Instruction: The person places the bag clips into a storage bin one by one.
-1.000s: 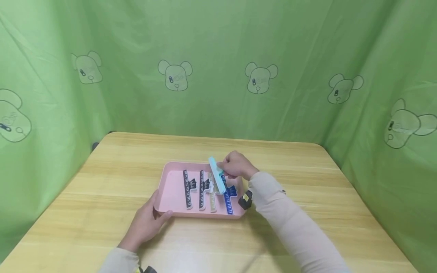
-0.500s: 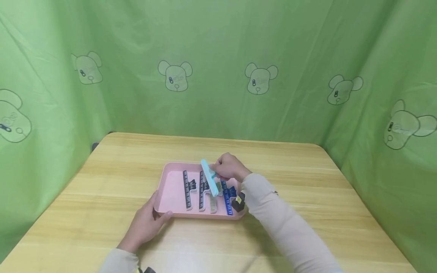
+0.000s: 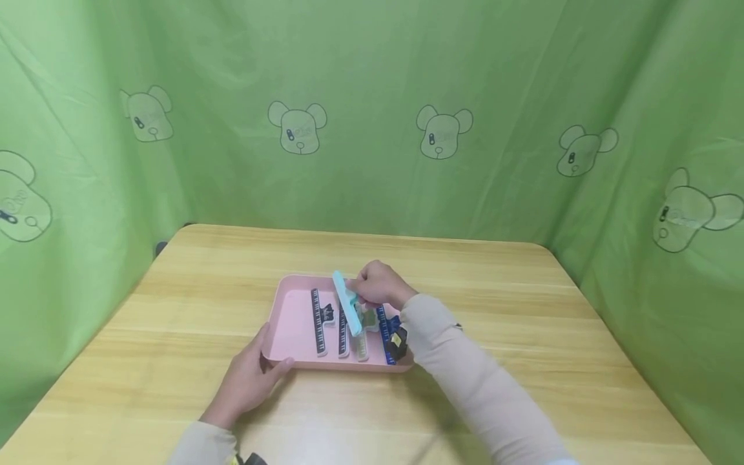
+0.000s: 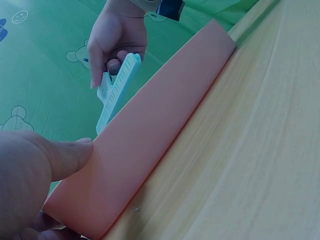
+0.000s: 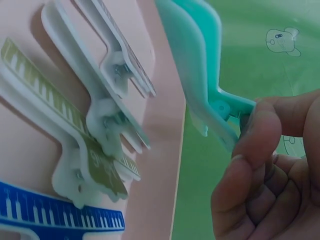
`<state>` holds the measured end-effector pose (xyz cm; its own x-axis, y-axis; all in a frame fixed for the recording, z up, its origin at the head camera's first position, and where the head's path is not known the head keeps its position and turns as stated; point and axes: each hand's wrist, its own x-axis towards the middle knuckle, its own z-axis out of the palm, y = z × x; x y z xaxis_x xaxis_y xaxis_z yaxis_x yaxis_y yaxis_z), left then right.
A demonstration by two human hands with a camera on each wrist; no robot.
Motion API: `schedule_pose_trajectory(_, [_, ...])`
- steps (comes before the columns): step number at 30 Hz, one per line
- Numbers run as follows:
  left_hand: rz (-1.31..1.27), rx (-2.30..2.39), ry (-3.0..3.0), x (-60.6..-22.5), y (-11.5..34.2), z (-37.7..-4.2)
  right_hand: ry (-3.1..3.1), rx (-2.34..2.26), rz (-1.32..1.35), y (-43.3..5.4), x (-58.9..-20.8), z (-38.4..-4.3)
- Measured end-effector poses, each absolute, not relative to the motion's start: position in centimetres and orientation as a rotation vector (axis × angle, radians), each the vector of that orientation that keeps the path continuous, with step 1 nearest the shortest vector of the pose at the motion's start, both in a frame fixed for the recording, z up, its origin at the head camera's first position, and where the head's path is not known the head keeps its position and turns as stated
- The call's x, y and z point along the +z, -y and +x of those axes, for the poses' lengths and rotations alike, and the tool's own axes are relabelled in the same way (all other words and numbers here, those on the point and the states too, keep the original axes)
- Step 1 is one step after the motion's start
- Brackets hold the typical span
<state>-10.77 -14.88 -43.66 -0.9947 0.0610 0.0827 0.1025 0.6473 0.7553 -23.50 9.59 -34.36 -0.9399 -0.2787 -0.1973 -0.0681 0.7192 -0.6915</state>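
Note:
My right hand (image 3: 379, 283) pinches a light turquoise clip (image 3: 345, 300) by its handle, thumb and fingers on the tab. The clip's long bar tilts over the pink tray (image 3: 285, 336), overlapping a black piano-key clip (image 3: 343, 342). In the right wrist view the turquoise clip (image 5: 192, 60) is partly spread at its handle. My left hand (image 3: 247, 382) grips the tray's near left corner, thumb along the front wall and fingers beneath. Inside the tray lie another black clip (image 3: 319, 323), a gold one (image 3: 363, 345) and a blue one (image 3: 385, 336), partly hidden by the wrist camera.
The tray rests on a wooden table (image 3: 494, 290), whose far edge meets a green curtain (image 3: 372, 181) printed with bear heads. The left part of the tray's floor is bare. A dark wrist camera (image 3: 397, 343) on my right wrist hangs over the tray's right side.
My right hand has moved left with the turquoise clip, from above the blue and gold clips to over the second black one. The left hand and the tray have stayed put.

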Motion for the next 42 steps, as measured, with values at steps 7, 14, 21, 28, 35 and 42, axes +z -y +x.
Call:
schedule_pose_trajectory(7, [-0.133, -1.288, 2.818, -43.6, 14.9, -10.6, -2.607, -1.028, -0.291, -8.8, -34.8, -23.1])
schedule_pose_trajectory(14, [-0.138, -1.272, 2.814, -43.4, 15.0, -10.4, -2.611, -1.059, -0.318, -7.9, -35.2, -23.3])
schedule_pose_trajectory(21, [-0.140, -1.287, 2.806, -43.5, 15.0, -10.5, -2.574, -1.097, -0.294, -7.4, -35.6, -23.6])
schedule_pose_trajectory(28, [-0.133, -1.287, 2.816, -43.4, 15.0, -10.6, -2.564, -1.095, -0.287, -6.9, -35.7, -23.7])
schedule_pose_trajectory(35, [-0.145, -1.282, 2.804, -43.1, 14.9, -10.4, -2.547, -1.126, -0.296, -6.5, -36.0, -23.8])
schedule_pose_trajectory(42, [-0.143, -1.292, 2.808, -43.4, 14.8, -10.7, -2.524, -1.147, -0.299, -6.2, -36.5, -23.8])
